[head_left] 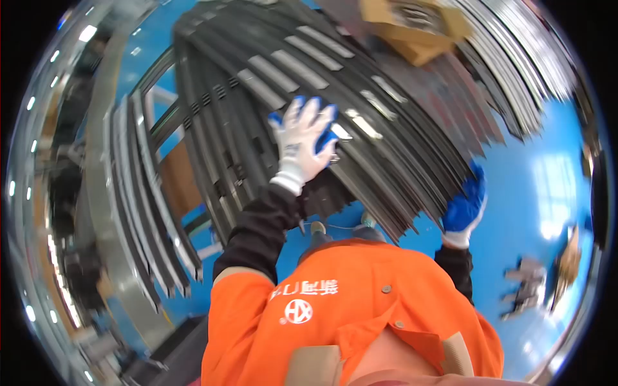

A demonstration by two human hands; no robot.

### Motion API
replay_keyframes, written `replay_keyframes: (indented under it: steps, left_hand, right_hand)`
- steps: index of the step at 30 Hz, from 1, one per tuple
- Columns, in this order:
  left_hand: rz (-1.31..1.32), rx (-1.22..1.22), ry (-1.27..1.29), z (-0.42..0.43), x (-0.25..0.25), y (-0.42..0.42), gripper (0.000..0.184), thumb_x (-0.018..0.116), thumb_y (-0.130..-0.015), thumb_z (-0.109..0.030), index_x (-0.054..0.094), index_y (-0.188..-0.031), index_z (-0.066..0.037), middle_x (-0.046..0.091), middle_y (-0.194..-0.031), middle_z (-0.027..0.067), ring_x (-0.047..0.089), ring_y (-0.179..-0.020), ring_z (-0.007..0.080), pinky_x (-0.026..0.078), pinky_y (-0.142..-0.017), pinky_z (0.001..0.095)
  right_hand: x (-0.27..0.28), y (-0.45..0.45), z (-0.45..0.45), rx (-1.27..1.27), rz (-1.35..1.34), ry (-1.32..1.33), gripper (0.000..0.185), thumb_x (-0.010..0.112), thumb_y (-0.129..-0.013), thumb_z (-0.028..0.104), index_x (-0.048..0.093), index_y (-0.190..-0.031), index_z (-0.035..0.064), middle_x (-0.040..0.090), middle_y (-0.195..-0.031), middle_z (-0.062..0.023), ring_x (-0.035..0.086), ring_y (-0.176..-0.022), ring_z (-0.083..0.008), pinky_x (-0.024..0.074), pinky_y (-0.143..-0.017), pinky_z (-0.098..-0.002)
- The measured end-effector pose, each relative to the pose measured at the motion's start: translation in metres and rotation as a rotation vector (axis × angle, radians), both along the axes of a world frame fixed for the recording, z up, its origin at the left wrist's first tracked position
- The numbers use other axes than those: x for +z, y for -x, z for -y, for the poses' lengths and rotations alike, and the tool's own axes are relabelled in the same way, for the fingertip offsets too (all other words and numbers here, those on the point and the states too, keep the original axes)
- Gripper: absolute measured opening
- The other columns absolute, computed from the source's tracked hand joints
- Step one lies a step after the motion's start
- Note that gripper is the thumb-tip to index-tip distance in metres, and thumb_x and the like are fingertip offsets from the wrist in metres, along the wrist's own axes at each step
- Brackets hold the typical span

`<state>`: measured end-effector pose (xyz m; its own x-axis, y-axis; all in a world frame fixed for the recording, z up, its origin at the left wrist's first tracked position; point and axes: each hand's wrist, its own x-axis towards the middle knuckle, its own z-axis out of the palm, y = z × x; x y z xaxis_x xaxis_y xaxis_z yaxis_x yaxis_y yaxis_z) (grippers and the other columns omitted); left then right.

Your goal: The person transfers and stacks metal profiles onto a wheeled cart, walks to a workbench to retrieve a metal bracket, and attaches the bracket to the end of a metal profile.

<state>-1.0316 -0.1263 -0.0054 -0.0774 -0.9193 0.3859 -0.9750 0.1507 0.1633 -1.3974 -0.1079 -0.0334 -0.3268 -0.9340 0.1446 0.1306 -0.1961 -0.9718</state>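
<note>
Step in hand, prob.: steadying dark strips (402, 154), support hidden.
L hand (302, 138) spread over mid-pile; R hand (467, 202) by near R ends, grip can't tell. Next move prob. needs fingers round strip edges, w/ neighbours kept from sliding.

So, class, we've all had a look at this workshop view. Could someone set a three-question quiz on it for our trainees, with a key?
1. Multiple choice: What colour is the jacket?
a) green
b) orange
c) grey
2. True or false: The cardboard box lies beyond the left hand, farther from the jacket.
3. Short answer: The fingers of the left hand are spread over the long dark bars. Which hand's glove mostly shows its blue side here?

Key:
1. b
2. True
3. The right hand
</note>
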Motion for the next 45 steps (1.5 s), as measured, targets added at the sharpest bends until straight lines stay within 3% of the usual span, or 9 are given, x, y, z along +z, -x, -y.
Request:
replay_keyframes:
  steps: [9,14,18,19,22,28,32,34,45]
  left_hand:
    - [-0.088,0.061,0.054,-0.02,0.004,-0.015,0.064,0.064,-0.076,-0.033,0.05,-0.138,-0.027,0.042,-0.146,0.0066,0.034,-0.136,0.0353,0.021,-0.105,0.066]
    - [-0.202,0.318,0.223,-0.135,0.035,-0.072,0.06,0.064,-0.081,-0.024,0.049,-0.138,-0.017,0.044,-0.143,0.0132,0.044,-0.129,0.0311,0.029,-0.11,0.0501]
    - [-1.074,0.664,0.421,-0.323,0.01,-0.104,0.039,0.056,-0.094,-0.008,0.056,-0.132,-0.003,0.066,-0.122,0.0097,0.064,-0.102,0.0177,0.048,-0.092,0.0263]
    - [-0.843,0.741,0.47,-0.375,-0.015,-0.118,0.037,0.056,-0.093,-0.009,0.058,-0.13,-0.004,0.07,-0.106,0.0083,0.067,-0.08,0.015,0.053,-0.069,0.0227]
    - [-1.391,1.115,0.389,-0.501,0.017,-0.105,0.037,0.054,-0.094,-0.008,0.057,-0.132,-0.008,0.065,-0.075,0.0046,0.057,-0.049,0.0085,0.037,-0.036,0.0193]
    - [-1.295,1.321,0.458,-0.656,0.025,-0.132,0.044,0.056,-0.093,-0.009,0.05,-0.137,-0.007,0.068,-0.093,0.0133,0.065,-0.077,0.017,0.053,-0.064,0.0265]
    - [-0.265,1.11,0.259,-0.663,0.022,-0.186,0.051,0.061,-0.09,-0.009,0.047,-0.139,-0.008,0.059,-0.12,0.0196,0.058,-0.107,0.0281,0.047,-0.094,0.0378]
    - [-0.316,1.101,0.198,-0.638,0.017,-0.214,0.062,0.066,-0.086,-0.014,0.042,-0.142,-0.008,0.045,-0.14,0.0208,0.043,-0.127,0.0373,0.033,-0.109,0.044]
    - [-0.179,0.951,-0.244,-0.509,-0.01,-0.366,0.077,0.067,-0.083,-0.017,0.03,-0.15,-0.011,0.041,-0.143,0.0224,0.043,-0.128,0.0396,0.035,-0.109,0.0442]
  right_hand:
    - [0.008,0.048,0.003,0.138,0.288,-0.28,0.047,0.036,-0.104,0.029,0.039,-0.146,0.0075,0.045,-0.145,-0.0103,0.044,-0.131,-0.0237,0.0308,-0.112,-0.0357]
    - [0.106,0.041,-0.016,0.104,0.161,0.217,0.049,0.038,-0.104,0.029,0.034,-0.148,0.0066,0.042,-0.147,-0.0124,0.041,-0.134,-0.0232,0.0284,-0.114,-0.0326]
    - [0.128,-0.055,-0.073,0.384,-0.081,0.281,0.044,0.041,-0.101,0.024,0.044,-0.14,0.0042,0.048,-0.141,-0.0116,0.056,-0.113,-0.018,0.0401,-0.1,-0.0282]
    - [0.119,-0.091,-0.097,0.489,-0.19,0.264,0.043,0.042,-0.098,0.02,0.047,-0.137,0.0026,0.051,-0.137,-0.0117,0.058,-0.11,-0.0178,0.0419,-0.098,-0.0281]
    - [0.129,-0.24,-0.2,0.828,-0.38,0.267,0.047,0.049,-0.085,0.007,0.053,-0.131,-0.0024,0.056,-0.133,-0.0135,0.062,-0.101,-0.0198,0.047,-0.093,-0.0307]
    - [0.036,-0.462,-0.298,1.256,-0.774,0.659,0.088,0.074,-0.075,0.033,0.032,-0.148,0.0067,0.033,-0.15,-0.0209,0.036,-0.136,-0.0358,0.0304,-0.111,-0.0428]
    - [-0.011,-0.556,-0.321,1.021,-1.084,0.551,0.089,0.073,-0.074,0.038,0.031,-0.149,0.0151,0.026,-0.152,-0.0246,0.03,-0.137,-0.0433,0.0291,-0.111,-0.0472]
    - [-0.034,-0.582,-0.328,0.931,-1.228,0.482,0.086,0.071,-0.075,0.033,0.031,-0.15,0.0197,0.025,-0.152,-0.0256,0.027,-0.138,-0.0451,0.0287,-0.111,-0.0471]
    - [-0.066,-0.596,-0.309,1.02,-0.607,0.279,0.069,0.064,-0.068,0.006,0.054,-0.135,0.0175,0.031,-0.149,-0.024,0.035,-0.134,-0.0431,0.0327,-0.109,-0.0439]
